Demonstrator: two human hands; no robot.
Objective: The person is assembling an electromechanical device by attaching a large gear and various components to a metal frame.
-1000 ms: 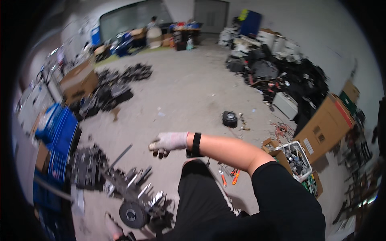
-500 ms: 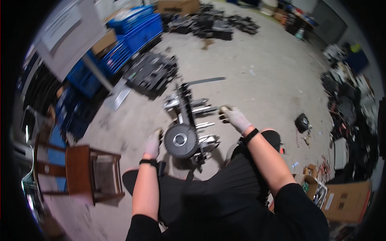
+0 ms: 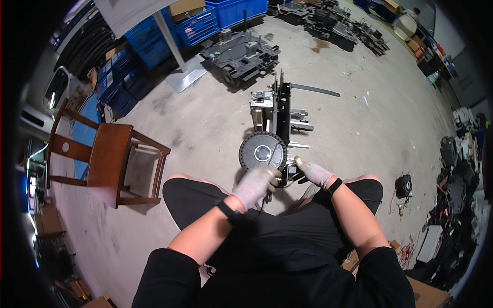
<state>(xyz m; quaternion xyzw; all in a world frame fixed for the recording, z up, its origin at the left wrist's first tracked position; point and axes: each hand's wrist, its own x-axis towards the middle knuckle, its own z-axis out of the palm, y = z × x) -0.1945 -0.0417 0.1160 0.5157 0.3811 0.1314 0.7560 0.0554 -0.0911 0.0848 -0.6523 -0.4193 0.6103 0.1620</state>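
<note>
On the floor before my knees stands a dark metal frame assembly (image 3: pixel 283 110) with a round black wheel (image 3: pixel 263 149) on its near left side. Silver rods and small motor-like parts (image 3: pixel 299 115) stick out to the right of the frame. My left hand (image 3: pixel 257 186), in a whitish glove, is at the wheel's lower edge with its fingers curled in. What those fingers grip, if anything, is hidden. My right hand (image 3: pixel 314 173), gloved too, is beside the frame's near right end, thumb and fingers apart. A long dark strip (image 3: pixel 316 90) extends from the frame's far end.
A brown wooden chair (image 3: pixel 110 159) stands at the left. Beyond the assembly lies another black chassis (image 3: pixel 241 55), near a metal stand base (image 3: pixel 186 73) and blue crates (image 3: pixel 197 25). A small black part (image 3: pixel 403 186) with wires and heaped scrap (image 3: pixel 447 190) are at the right.
The view has turned, so the assembly appears further right. My left hand has moved from the wheel's left side to its lower right edge. My right hand has come nearer along the frame.
</note>
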